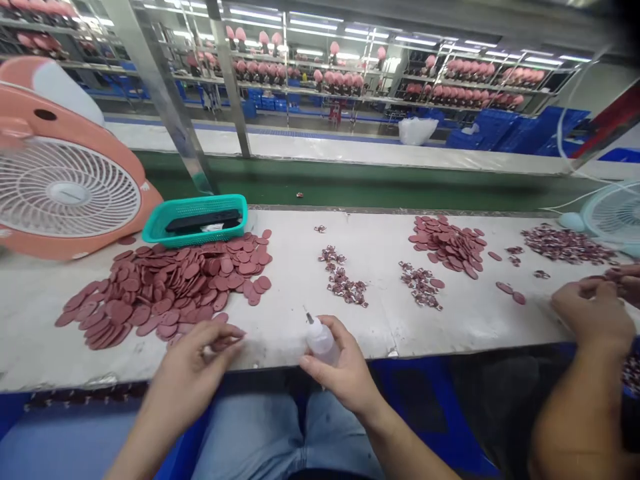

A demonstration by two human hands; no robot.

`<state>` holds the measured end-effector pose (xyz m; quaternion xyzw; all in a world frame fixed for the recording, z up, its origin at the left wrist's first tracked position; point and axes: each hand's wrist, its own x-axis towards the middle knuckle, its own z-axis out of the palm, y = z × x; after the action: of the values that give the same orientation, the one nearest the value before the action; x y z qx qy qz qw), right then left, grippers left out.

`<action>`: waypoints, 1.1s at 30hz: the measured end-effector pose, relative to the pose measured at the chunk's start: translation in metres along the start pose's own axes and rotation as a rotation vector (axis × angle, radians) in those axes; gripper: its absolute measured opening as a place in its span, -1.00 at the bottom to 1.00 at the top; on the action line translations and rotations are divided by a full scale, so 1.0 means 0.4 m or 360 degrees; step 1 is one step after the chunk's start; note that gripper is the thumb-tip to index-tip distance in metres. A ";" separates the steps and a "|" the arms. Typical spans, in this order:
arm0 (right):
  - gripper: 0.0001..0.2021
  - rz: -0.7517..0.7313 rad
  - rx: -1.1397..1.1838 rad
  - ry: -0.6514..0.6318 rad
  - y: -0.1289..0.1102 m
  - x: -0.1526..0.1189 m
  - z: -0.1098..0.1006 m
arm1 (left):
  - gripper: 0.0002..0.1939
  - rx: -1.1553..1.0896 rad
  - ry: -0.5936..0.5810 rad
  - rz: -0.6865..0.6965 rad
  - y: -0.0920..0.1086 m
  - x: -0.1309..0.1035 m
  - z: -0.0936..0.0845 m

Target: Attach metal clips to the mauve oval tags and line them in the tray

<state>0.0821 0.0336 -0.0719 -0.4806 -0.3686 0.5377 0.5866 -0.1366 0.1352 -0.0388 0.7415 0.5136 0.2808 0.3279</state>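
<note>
My right hand [345, 373] is wrapped round a small translucent squeeze bottle [321, 339]; its thin needle tip points up and to the left. My left hand [193, 367] hovers low over the table's front edge, thumb and fingers drawn together. What lies between those fingertips, if anything, I cannot make out. Just beyond this hand spreads a large heap of flat, dark-pink oval pieces [170, 287]. Small brown-and-white pieces [345, 287] lie in a loose cluster beyond the bottle, with another small group [420, 285] to the right.
At the left stand an orange fan [127, 157] and a teal basket [240, 223] holding a black object. Farther right are a second oval heap [447, 247], a pile of small pieces [565, 243] and a co-worker's hands [595, 310]. A green strip [350, 180] runs behind the table.
</note>
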 end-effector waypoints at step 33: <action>-0.71 -0.0246 -0.0592 0.0138 -0.037 -0.090 -0.058 | -0.59 -0.2520 -0.0110 -0.0851 0.053 -0.150 0.141</action>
<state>0.1029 -0.0054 -0.0607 -0.5736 -0.4718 0.3924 0.5426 -0.1009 0.0617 -0.0626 0.1534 0.3128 0.4485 0.8231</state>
